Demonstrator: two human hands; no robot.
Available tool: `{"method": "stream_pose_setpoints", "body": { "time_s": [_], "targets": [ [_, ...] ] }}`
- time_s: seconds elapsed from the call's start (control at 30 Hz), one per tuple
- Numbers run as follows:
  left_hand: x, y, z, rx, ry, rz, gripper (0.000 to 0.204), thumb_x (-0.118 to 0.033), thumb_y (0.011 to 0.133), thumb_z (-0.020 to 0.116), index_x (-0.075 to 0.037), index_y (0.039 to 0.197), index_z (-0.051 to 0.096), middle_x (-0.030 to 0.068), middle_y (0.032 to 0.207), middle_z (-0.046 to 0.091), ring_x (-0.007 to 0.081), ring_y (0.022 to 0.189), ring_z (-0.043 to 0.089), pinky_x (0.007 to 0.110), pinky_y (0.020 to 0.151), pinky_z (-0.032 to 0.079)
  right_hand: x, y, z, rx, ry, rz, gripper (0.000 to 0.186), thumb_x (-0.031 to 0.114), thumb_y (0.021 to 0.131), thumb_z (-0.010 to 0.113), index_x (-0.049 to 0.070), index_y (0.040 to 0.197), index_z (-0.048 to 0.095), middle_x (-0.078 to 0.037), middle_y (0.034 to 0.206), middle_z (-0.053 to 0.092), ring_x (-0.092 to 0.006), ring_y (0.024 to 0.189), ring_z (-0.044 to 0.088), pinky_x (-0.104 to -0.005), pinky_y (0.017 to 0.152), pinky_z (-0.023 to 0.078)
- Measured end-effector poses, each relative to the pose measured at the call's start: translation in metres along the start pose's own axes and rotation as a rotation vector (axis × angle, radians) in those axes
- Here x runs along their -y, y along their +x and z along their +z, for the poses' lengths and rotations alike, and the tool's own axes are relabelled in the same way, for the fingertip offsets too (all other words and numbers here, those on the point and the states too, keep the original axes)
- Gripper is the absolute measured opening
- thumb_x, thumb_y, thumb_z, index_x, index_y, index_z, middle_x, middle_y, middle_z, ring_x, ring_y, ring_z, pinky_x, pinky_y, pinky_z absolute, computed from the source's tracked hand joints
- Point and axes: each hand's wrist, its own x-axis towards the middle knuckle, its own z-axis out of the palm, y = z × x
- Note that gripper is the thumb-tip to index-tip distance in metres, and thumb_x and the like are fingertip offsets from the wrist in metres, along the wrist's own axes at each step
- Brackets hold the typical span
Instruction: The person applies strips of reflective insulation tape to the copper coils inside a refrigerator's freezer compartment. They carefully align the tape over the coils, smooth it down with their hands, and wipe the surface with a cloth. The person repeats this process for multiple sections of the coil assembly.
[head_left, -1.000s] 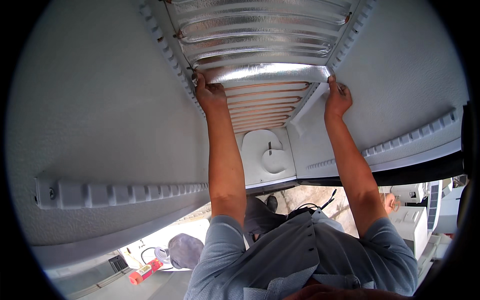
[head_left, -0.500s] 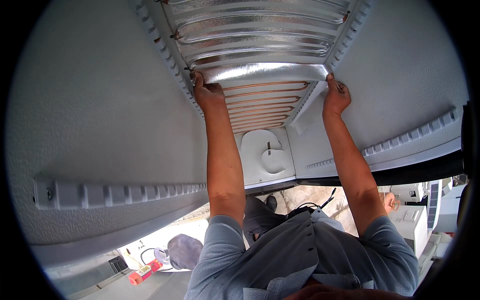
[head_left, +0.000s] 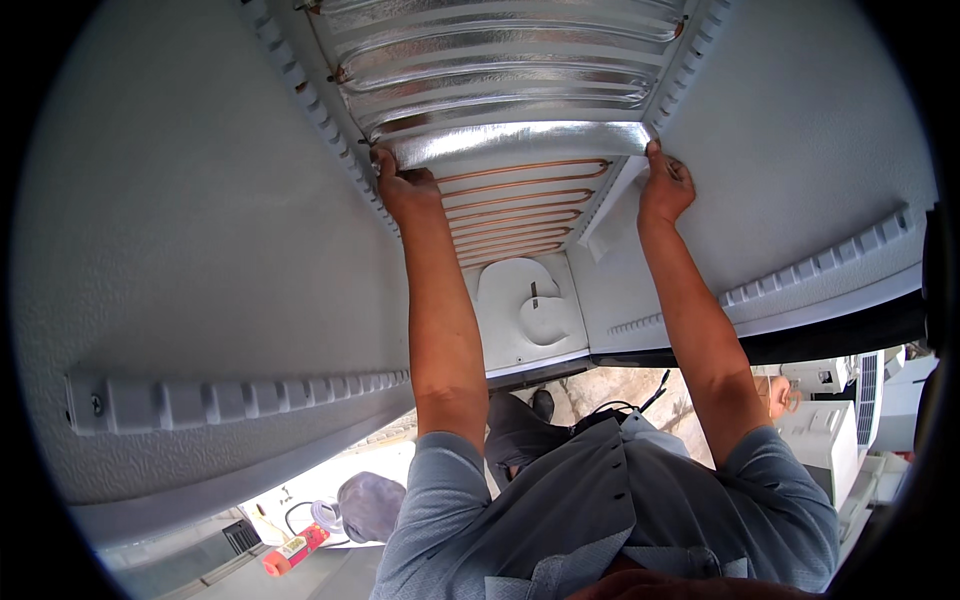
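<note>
I stretch a shiny silver foil strip (head_left: 515, 145) across the back wall of a white appliance cabinet, pinching its left end with my left hand (head_left: 405, 185) and its right end with my right hand (head_left: 667, 180). Above the strip, foil-covered tubing (head_left: 500, 55) runs in rows. Below it, bare copper tubing (head_left: 520, 195) loops across the back. Ribbed white rails (head_left: 300, 85) run along both sides of the back.
Cabinet walls (head_left: 200, 230) with shelf rails (head_left: 250, 395) surround my arms. A white recessed panel (head_left: 515, 310) is at the far end. Outside lie a red tube (head_left: 295, 550), a grey cloth-like item (head_left: 370, 505), cables and white appliance parts (head_left: 820, 445).
Both my hands and the foil strip appear slightly further left and up in the view, along with the cabinet's back wall. My grip on both ends is unchanged.
</note>
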Motion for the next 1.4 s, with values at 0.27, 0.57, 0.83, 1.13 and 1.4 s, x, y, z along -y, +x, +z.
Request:
{"method": "stream_pose_setpoints", "body": {
  "time_s": [0.27,0.57,0.83,1.13,1.4],
  "targets": [
    [0.001,0.001,0.002,-0.025,0.029,0.007,0.029,-0.025,0.103,0.060,-0.009,0.127,0.061,0.0042,0.128,0.063,0.0196,0.120,0.058,0.034,0.105,0.045,0.004,-0.002,0.002,-0.037,-0.042,0.000,0.031,0.023,0.080,0.088,-0.001,0.082,0.069,-0.007,0.084,0.072,-0.0127,0.077,0.063,-0.0271,0.076,0.050],
    [0.001,-0.005,0.003,-0.133,0.176,0.058,0.034,-0.028,0.102,0.062,-0.008,0.129,0.060,0.0006,0.130,0.061,0.0138,0.115,0.055,0.028,0.095,0.039,0.000,0.000,0.002,-0.025,-0.042,-0.006,0.030,0.023,0.082,0.086,-0.002,0.082,0.070,-0.005,0.081,0.071,-0.0119,0.075,0.061,-0.0271,0.074,0.050],
    [0.002,-0.013,0.013,-0.122,0.178,0.115,0.037,-0.031,0.103,0.059,-0.008,0.133,0.058,0.0034,0.131,0.059,0.0156,0.119,0.052,0.033,0.100,0.039,-0.004,0.002,0.003,-0.007,0.004,-0.014,0.030,0.022,0.083,0.086,-0.003,0.085,0.070,-0.006,0.082,0.071,-0.0116,0.077,0.061,-0.0261,0.076,0.049],
    [0.013,-0.065,-0.004,-0.097,0.837,0.582,0.027,-0.013,0.097,0.054,-0.001,0.119,0.062,0.0119,0.118,0.061,0.0268,0.112,0.053,0.042,0.099,0.043,-0.006,0.002,0.005,-0.019,0.029,-0.020,0.029,0.020,0.083,0.086,-0.004,0.084,0.070,-0.008,0.083,0.073,-0.0128,0.077,0.064,-0.0264,0.077,0.051],
    [0.013,-0.068,0.009,0.554,1.791,1.303,0.033,0.002,0.088,0.050,0.003,0.118,0.063,0.0193,0.124,0.058,0.0371,0.116,0.051,0.049,0.104,0.036,-0.010,0.003,0.008,-0.046,0.028,-0.035,0.029,0.019,0.083,0.086,-0.005,0.085,0.069,-0.010,0.084,0.073,-0.0139,0.078,0.065,-0.0272,0.076,0.051]
  ]
}}
